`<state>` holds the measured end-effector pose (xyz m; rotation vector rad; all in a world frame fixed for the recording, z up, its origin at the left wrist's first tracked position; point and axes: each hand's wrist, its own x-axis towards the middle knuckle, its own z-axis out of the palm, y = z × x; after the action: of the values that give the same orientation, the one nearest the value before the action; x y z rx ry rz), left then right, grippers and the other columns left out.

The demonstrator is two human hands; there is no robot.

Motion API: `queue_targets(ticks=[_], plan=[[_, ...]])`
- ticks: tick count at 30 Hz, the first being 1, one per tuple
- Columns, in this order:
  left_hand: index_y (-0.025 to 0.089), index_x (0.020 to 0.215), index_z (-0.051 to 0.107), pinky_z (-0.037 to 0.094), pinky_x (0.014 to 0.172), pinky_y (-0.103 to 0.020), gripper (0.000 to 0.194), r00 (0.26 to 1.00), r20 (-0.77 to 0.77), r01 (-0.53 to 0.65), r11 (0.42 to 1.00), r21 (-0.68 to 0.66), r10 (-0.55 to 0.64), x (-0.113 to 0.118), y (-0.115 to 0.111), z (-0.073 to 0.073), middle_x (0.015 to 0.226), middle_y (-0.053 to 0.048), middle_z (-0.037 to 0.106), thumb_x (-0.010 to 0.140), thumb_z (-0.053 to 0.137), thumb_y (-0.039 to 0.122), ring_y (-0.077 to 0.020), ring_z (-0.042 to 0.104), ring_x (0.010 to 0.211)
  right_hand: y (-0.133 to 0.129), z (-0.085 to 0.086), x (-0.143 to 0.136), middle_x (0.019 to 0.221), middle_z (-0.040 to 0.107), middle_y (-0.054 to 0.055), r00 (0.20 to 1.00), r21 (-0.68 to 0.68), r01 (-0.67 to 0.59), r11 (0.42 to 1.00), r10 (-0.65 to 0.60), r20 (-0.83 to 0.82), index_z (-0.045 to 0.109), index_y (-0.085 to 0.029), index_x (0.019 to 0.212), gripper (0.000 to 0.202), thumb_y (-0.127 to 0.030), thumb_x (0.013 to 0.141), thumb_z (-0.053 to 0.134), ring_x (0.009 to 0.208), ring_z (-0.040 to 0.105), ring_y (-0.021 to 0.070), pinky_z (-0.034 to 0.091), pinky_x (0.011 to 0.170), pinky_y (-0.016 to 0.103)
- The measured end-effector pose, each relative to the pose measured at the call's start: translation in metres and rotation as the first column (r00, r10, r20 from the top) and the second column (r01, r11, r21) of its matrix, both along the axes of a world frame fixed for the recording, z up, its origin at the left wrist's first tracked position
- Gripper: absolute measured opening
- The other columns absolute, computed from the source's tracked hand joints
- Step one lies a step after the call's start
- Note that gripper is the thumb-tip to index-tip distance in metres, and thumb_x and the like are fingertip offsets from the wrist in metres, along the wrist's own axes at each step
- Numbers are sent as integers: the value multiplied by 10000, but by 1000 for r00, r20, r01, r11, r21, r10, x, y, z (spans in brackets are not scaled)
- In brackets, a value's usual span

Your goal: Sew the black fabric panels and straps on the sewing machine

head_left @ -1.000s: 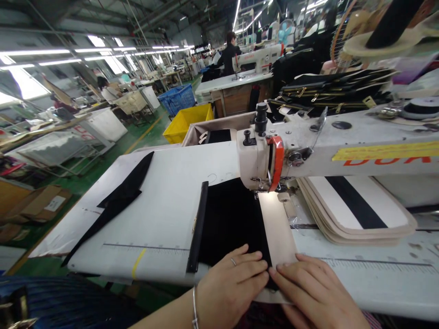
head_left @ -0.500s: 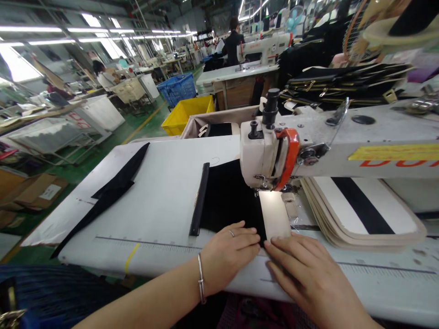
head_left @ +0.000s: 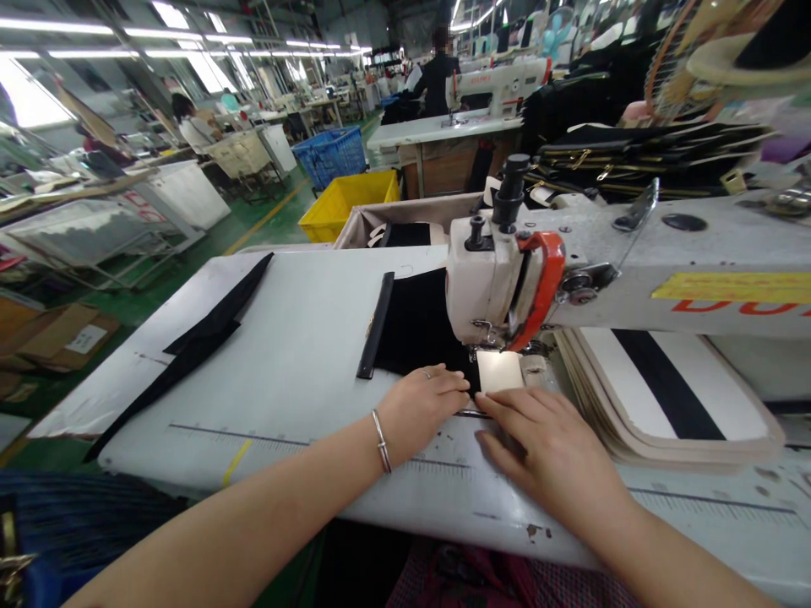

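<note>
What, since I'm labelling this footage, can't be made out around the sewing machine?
In the head view:
Black fabric: far right part, behind the sewing machine.
Pale strip: near end, behind the right hand.
Red lettering: right end, cut off by the picture's edge.

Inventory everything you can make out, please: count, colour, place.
near table: 1, white, foreground
sewing machine: 1, white and orange, on near table
fabric panel: 1, black, at the sewing machine's head
pale strip: 1, beige, right of the fabric panel
loose cloth: at least 1, black, table's left
striped panels: 1 stack, beige and black, at right
zipped pieces: 1 pile, black, behind the sewing machine
bin: 1, yellow, behind the table
basket: 1, blue, past the bin
second sewing machine: 1, white, background
other people: several, dark or pale clothes, background
distant clutter: uncountable, mixed, background
bracelet: 1, silver, left wrist
left hand: 1, bare, at fabric panel
right hand: 1, bare, at pale strip
</note>
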<state>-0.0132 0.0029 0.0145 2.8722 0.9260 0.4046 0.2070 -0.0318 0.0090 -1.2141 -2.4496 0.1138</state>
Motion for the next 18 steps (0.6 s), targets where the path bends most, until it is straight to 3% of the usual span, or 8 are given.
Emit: queue_targets(ticks=[8,18], plan=[[131,1064,632,378,1087,-338,215,999,-20,-51,999,-13,51,4,28,-1,1216,-68,626,918,478,96,-173,542,1188,22,-4,-2,1168,612,96,999,-8,25,1000,-25,42,568,-192,1258,409,-354,887,515,1037,550,256,417,891,438],[135,999,652,424,1032,-329,179,992,39,-122,992,-36,124,9,50,-6,1120,-67,661,889,520,86,-176,591,1071,28,-6,-7,1301,541,137,992,-18,89,996,-87,92,477,-167,1355,513,-407,902,461,1092,532,295,416,897,476]])
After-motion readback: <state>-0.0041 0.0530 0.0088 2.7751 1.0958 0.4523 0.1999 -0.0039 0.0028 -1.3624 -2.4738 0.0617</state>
